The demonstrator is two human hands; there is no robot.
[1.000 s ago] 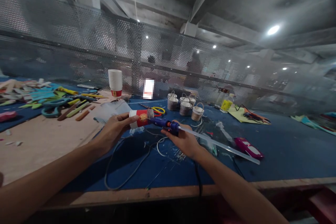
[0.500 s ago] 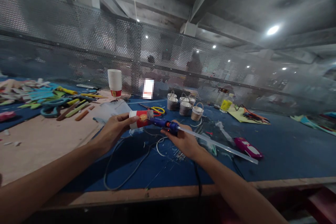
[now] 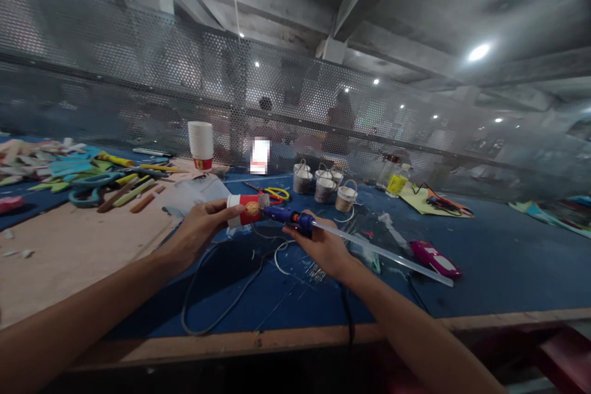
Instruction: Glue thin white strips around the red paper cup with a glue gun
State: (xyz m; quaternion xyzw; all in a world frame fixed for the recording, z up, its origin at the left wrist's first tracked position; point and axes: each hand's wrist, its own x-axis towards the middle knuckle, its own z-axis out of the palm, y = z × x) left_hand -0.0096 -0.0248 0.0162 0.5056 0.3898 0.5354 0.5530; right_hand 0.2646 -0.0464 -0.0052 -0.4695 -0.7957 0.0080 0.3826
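My left hand (image 3: 203,223) grips a red and white paper cup (image 3: 243,210), tipped on its side, with a greyish strip at its right end. My right hand (image 3: 323,247) is wrapped round a blue glue gun (image 3: 287,217), whose tip is at the strip end of the cup; whether they touch is too small to tell. A long clear glue stick (image 3: 383,253) sticks out of the gun's back, toward the lower right. Behind the cup lie scissors with yellow and red handles (image 3: 277,194).
Several small handled cups (image 3: 325,189) stand at the back, with a stack of white cups (image 3: 201,140) left of them. Scissors and coloured pieces (image 3: 87,189) crowd the left. At right lie a magenta device (image 3: 434,259) and a bottle (image 3: 398,181). A loose cord (image 3: 221,314) curls in front.
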